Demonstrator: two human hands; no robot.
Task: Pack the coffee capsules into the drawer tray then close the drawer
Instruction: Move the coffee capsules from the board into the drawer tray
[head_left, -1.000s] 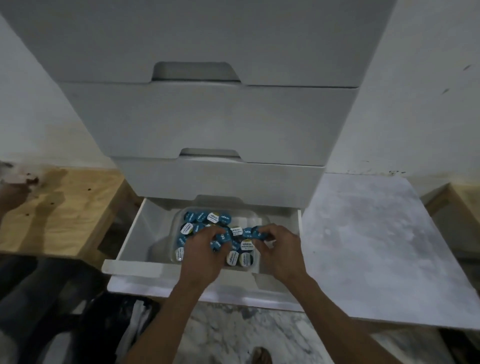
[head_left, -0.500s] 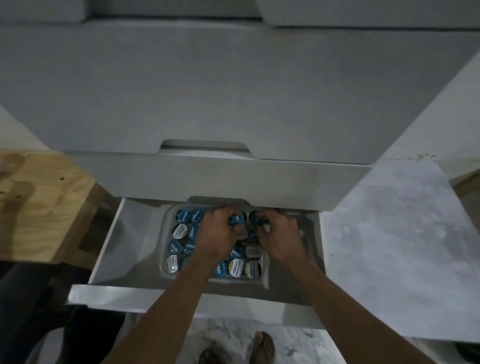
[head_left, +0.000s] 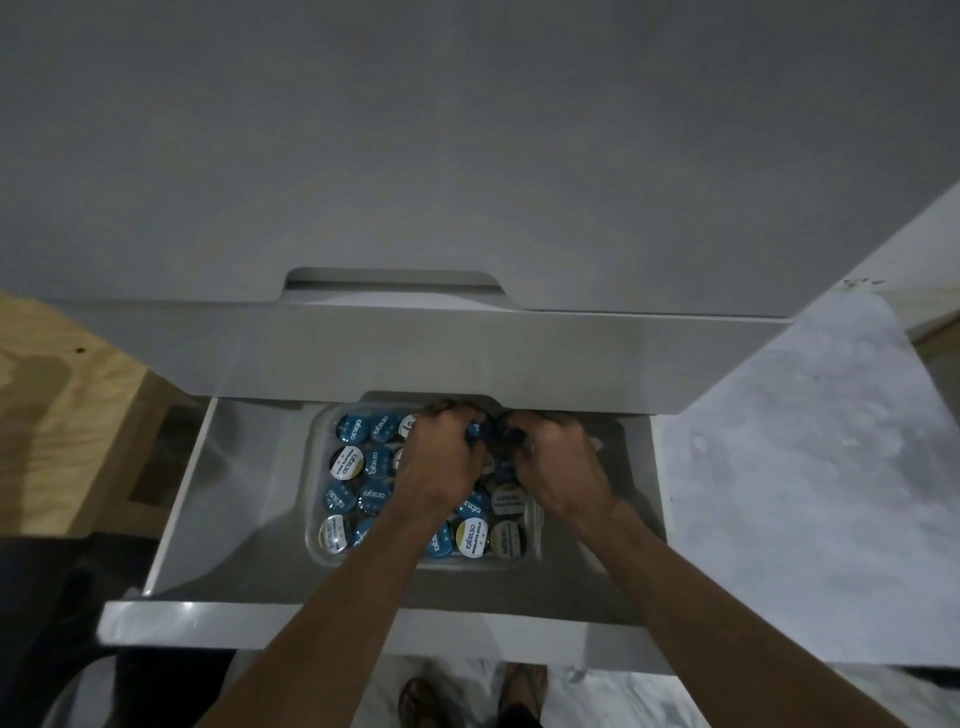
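At 6 o'clock, nearest the camera, two sandalled feet (head_left: 472, 699) stand on a pale marbled floor (head_left: 457, 675). Just beyond them runs the front panel of the open drawer (head_left: 171, 626), bottom drawer of a white cabinet, pulled out toward the viewer. Both bare forearms cross over that panel from 6 o'clock and reach into the drawer.

Inside, near the centre, sits a clear plastic tray (head_left: 318, 545) with rounded corners. Coffee capsules (head_left: 375, 500) fill it in rows, lids up: mostly blue lids, a few white or yellow-and-white, two dark ones at the tray's 5 o'clock corner. Lettering on several lids is partly readable, not fully.

Left hand (head_left: 436, 460) lies over the middle of the tray, fingers curled down at the tray's far edge, around 12 o'clock; they appear to grip a blue capsule, though the grasp itself is mostly hidden. Right hand (head_left: 558, 465) is just beside it toward 1 o'clock, fingers curled as well, pinching a dark capsule between the two hands. The knuckles of both hands nearly touch.

Farther out, the closed upper drawer front (head_left: 467, 358) overhangs the tray's far edge. At 9 o'clock lies a plywood board (head_left: 57, 415); at 3 o'clock, a grey mottled slab (head_left: 810, 493).
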